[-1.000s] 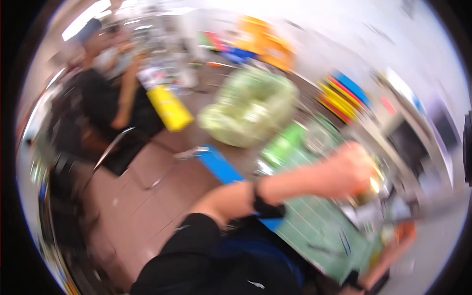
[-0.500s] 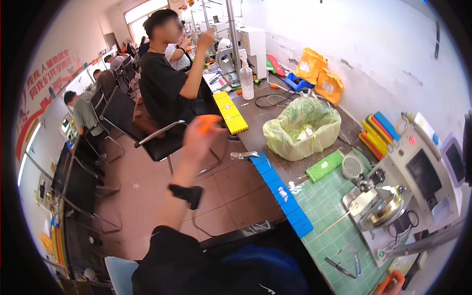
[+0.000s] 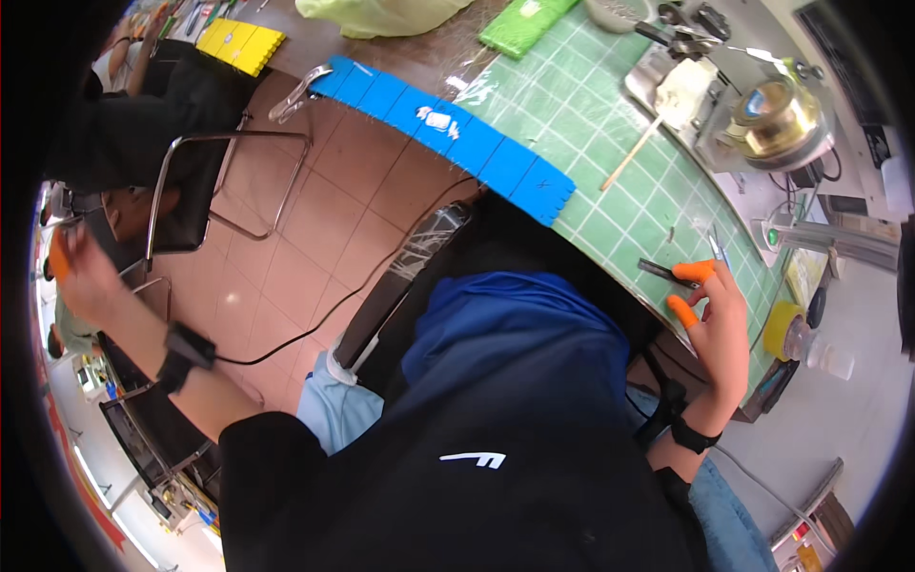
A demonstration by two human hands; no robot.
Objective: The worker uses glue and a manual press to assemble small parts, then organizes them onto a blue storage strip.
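Observation:
My right hand (image 3: 720, 329) is over the near edge of the green gridded mat (image 3: 610, 234), with orange finger covers on thumb and index finger. Those two fingers are apart; the index tip is at the end of a pair of dark tweezers (image 3: 658, 271) lying on the mat, and I cannot tell if it touches. A slim silvery tool (image 3: 717, 246) lies just beyond. My left hand (image 3: 86, 281) is stretched far out to the left over the floor, away from the bench. It wears an orange finger cover, and its fingers are smeared by motion.
A blue strip (image 3: 448, 133) lines the bench edge, with a metal clip (image 3: 297, 93) at its end. Right of the mat stands a machine with a brass-coloured disc (image 3: 777, 124). A chair (image 3: 229, 138), a yellow strip (image 3: 242, 43) and a cable (image 3: 329, 319) are on the left.
The view has tipped down toward my lap and the bench edge. My right hand has come fully into view beside the tweezers. My left hand now appears farther left.

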